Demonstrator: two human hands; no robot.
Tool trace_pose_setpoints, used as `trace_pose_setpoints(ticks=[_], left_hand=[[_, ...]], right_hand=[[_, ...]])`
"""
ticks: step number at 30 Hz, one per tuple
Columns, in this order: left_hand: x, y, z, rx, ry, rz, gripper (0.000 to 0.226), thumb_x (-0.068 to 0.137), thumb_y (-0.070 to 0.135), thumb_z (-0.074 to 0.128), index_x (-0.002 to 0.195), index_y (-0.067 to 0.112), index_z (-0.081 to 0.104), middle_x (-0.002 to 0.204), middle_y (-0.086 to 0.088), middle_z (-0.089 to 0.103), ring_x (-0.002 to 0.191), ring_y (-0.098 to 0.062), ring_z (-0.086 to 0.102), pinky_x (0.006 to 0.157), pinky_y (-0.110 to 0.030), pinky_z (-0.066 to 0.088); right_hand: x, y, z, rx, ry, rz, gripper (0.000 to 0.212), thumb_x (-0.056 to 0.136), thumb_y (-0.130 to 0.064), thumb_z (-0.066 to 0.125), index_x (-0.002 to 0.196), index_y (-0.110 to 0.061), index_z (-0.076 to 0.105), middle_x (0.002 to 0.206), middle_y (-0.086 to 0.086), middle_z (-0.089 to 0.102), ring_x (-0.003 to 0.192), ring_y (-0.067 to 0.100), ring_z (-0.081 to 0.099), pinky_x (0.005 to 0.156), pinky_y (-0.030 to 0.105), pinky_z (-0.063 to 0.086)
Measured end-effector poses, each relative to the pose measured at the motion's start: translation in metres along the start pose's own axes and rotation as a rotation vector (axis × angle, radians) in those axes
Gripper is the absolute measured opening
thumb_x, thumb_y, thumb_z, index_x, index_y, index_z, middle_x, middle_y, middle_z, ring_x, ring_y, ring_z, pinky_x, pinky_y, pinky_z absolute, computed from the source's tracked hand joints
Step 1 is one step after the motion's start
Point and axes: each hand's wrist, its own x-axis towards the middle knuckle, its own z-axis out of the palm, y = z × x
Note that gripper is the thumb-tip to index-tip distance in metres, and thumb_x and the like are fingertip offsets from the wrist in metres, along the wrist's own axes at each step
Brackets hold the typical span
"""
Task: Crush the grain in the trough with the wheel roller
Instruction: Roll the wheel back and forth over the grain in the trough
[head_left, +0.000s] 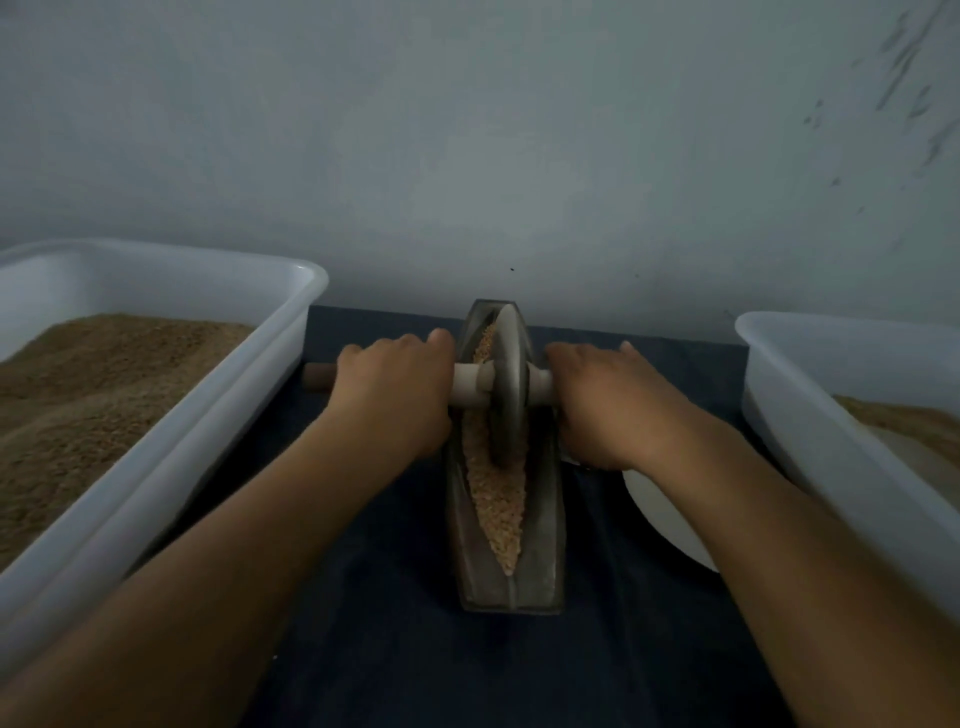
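Left hand (396, 387) and right hand (605, 402) each with a curled grip on the axle handle (470, 385), wheel roller (506, 382) standing in the grain (493, 493) of the metal trough (545, 519) on the dark counter (395, 597), white tubs (171, 415) of brown meal close on both sides, white bowl (660, 512) under the right wrist.

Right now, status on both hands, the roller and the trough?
Left hand and right hand grip the axle either side of the wheel roller. Roller upright in trough, toward far end, grain along the groove. Nothing blocking.
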Motion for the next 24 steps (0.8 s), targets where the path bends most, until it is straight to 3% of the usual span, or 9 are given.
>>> trace_pose_setpoints(ticks=[5,12,20,24], left_hand=[[0.029,-0.003,0.000,-0.031,0.030,-0.029,0.033,0.088,0.020,0.064,0.113,0.014,0.043,0.115,-0.011,0.057,0.104,-0.032,0.058,0.077,-0.043,0.037],[0.054,0.002,-0.007,-0.048,0.065,-0.060,0.028,0.090,0.015,0.061,0.113,0.012,0.044,0.114,-0.013,0.057,0.106,-0.035,0.057,0.075,-0.043,0.035],[0.022,-0.004,-0.003,0.006,-0.076,-0.043,0.038,0.085,0.023,0.070,0.118,0.017,0.052,0.109,-0.008,0.061,0.099,-0.028,0.059,0.079,-0.041,0.044],[-0.004,0.002,-0.010,0.090,-0.052,0.012,0.034,0.084,0.025,0.070,0.113,0.016,0.053,0.094,-0.004,0.056,0.091,-0.024,0.057,0.073,-0.037,0.041]], right_hand=[[0.028,0.007,0.011,-0.039,0.115,0.030,0.038,0.081,-0.021,0.066,0.114,-0.011,0.050,0.110,0.012,0.063,0.098,0.034,0.061,0.092,0.041,0.039],[0.050,0.016,0.013,0.059,0.118,0.092,0.035,0.086,-0.025,0.065,0.116,-0.015,0.051,0.111,0.009,0.064,0.093,0.032,0.062,0.068,0.034,0.038],[0.023,-0.001,0.003,-0.048,0.144,0.096,0.016,0.081,-0.020,0.067,0.096,-0.018,0.061,0.095,0.009,0.064,0.084,0.030,0.062,0.060,0.031,0.034],[-0.004,-0.009,-0.002,-0.092,0.125,0.108,0.017,0.080,-0.026,0.071,0.091,-0.019,0.059,0.086,0.006,0.060,0.067,0.024,0.043,0.058,0.030,0.032]])
